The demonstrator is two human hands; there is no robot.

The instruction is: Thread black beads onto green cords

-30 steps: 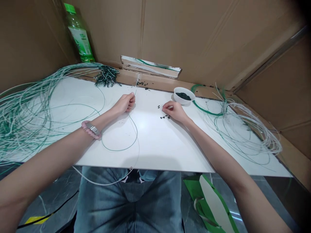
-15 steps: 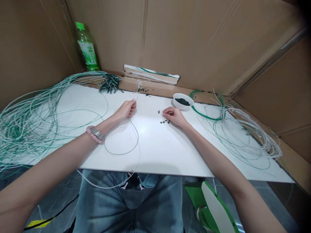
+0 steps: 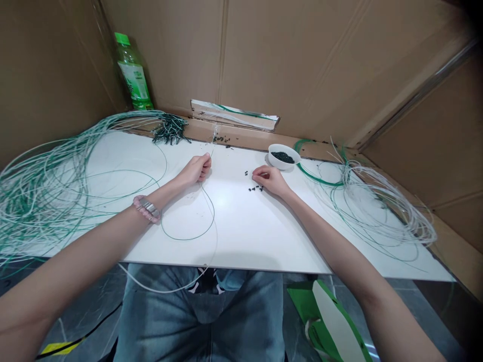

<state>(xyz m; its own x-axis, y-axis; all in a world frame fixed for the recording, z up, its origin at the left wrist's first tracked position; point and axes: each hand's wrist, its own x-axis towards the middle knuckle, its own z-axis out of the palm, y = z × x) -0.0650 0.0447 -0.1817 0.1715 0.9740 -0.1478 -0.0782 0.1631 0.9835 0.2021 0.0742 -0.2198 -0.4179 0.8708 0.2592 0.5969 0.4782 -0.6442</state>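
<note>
the fingers of the left hand [image 3: 194, 171] were clamped on a thin green wire [image 3: 187, 239], which lay in one loop on the white surface [image 3: 241, 241]. the fingers of the right hand [image 3: 270, 181] were curled together just beside some small black pieces [image 3: 255, 189], and i could not tell if they held one. a careless wrist could push these pieces off the surface, and a strong pull could tangle the wire with the left wire heap [image 3: 41, 201]. i counted two hands, one white bowl [image 3: 283, 165], two wire heaps, with the right wire heap [image 3: 381, 211], one plastic bottle [image 3: 133, 73], and about seven loose pieces.
</note>
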